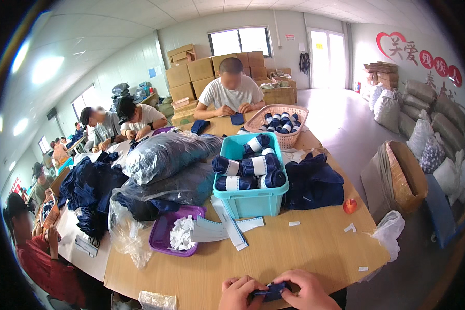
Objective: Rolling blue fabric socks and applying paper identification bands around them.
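Observation:
At the table's near edge, my left hand (241, 292) and my right hand (306, 292) hold a small folded piece of navy cloth (272, 293) between them. Fingers of both hands are closed on its two ends. Something small and pale shows at its upper edge, too small to name. Beyond my hands stands a turquoise bin (249, 202) with several navy cloth rolls (260, 165) in white paper bands. Left of the bin, a purple basket (159, 238) contains a heap of white paper slips (182, 233). Paper strips (227, 222) lie between basket and bin.
Navy cloth (314, 181) and a red fruit (350, 206) lie right of the bin. Plastic-wrapped bundles (170, 155) and a navy cloth pile (90, 186) fill the left. A person (231, 93) works across the table near a pink basket (294, 126). An open carton (398, 178) stands right.

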{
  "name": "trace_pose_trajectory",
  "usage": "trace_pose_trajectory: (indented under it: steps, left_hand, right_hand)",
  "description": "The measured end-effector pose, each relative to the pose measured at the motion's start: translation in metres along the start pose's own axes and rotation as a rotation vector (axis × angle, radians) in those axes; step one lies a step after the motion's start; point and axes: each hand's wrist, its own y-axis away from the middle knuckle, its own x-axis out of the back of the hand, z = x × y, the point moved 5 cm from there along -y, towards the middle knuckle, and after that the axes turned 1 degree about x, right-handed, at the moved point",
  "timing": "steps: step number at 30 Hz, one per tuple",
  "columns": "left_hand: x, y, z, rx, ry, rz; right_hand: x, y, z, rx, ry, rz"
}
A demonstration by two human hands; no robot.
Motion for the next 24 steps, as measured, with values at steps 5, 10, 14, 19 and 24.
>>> trace_pose_trajectory:
  steps: [5, 10, 14, 19, 24]
  left_hand:
    - [0.003, -0.001, 0.009, -0.058, 0.099, 0.166]
    - [0.005, 0.001, 0.010, -0.038, 0.099, 0.172]
    - [0.007, -0.002, 0.014, -0.065, 0.093, 0.184]
    - [0.004, 0.002, 0.010, -0.105, 0.057, 0.207]
    - [0.004, 0.002, 0.008, -0.109, 0.066, 0.171]
  right_hand:
    - [-0.009, 0.011, -0.009, 0.067, 0.044, 0.013]
    - [-0.008, 0.016, -0.028, 0.184, 0.252, -0.054]
    - [-0.012, 0.019, -0.021, 0.209, 0.361, -0.038]
    - [-0.011, 0.012, -0.024, 0.192, 0.291, -0.081]
    - [-0.009, 0.008, -0.026, 0.214, 0.374, -0.118]
